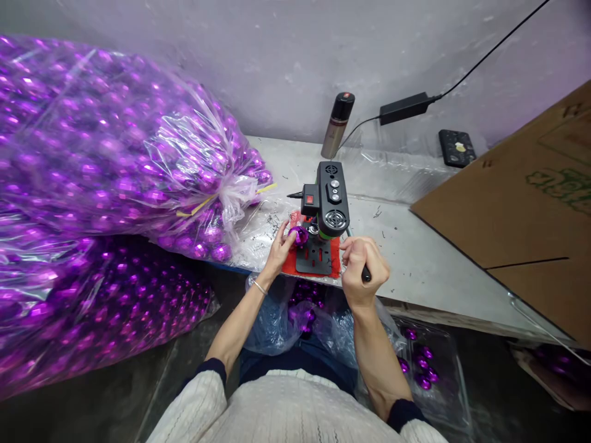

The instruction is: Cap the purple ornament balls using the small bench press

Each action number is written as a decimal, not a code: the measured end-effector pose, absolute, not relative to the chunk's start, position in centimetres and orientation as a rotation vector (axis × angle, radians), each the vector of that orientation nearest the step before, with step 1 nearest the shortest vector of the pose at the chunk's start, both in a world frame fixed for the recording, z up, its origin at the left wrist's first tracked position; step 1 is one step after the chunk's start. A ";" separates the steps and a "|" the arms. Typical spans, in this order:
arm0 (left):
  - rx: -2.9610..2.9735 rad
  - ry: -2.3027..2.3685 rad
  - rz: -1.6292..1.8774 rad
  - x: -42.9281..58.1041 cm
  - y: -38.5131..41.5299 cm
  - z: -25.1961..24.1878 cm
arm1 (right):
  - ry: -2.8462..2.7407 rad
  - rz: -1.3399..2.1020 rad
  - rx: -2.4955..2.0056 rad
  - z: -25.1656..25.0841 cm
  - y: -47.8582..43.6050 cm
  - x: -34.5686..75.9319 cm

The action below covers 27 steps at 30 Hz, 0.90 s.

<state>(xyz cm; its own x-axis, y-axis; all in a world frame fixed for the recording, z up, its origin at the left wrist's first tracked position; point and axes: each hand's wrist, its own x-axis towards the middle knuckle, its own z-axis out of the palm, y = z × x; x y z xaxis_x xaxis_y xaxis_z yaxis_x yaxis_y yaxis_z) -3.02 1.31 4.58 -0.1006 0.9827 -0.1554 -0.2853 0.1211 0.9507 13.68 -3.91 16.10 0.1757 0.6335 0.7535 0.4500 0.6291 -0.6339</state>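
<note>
In the head view, my left hand [279, 247] grips a shiny purple faceted ball [299, 235] beside a small black bench machine [337, 191], which looks like a mini drill press. The ball is at the left of the machine, under its head; its exact contact there is hidden. My right hand [367, 264] is closed round the black-ended lever [366, 274] on the machine's right side. The slotted black base [305, 266] stands on a red cloth [335, 266]. A red switch [309, 199] shows on the box at the machine's left.
Large clear bags of purple balls [115, 141] crowd the left. A spray can [337, 126], a power adapter [404, 109] and a phone [457, 147] lie toward the wall. A cardboard box [517, 203] stands right. An open plastic bag [272, 323] with balls rests at my lap.
</note>
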 end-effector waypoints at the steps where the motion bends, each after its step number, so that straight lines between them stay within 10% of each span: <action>1: 0.892 1.159 1.323 -2.9 1.2 4.3 | -1.459 0.158 -0.970 16.0 -3.9 13.7; 27: 1.802 1.298 1.209 -0.7 -0.7 0.9 | -1.555 0.088 -0.956 14.4 -4.4 14.3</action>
<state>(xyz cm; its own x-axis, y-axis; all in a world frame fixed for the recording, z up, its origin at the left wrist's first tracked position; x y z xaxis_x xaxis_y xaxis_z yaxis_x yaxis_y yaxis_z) -0.67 -0.68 0.89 0.1057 0.9401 0.3242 0.3901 -0.3391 0.8561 14.26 -4.36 14.44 0.0894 0.6049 0.7913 0.5116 0.6537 -0.5576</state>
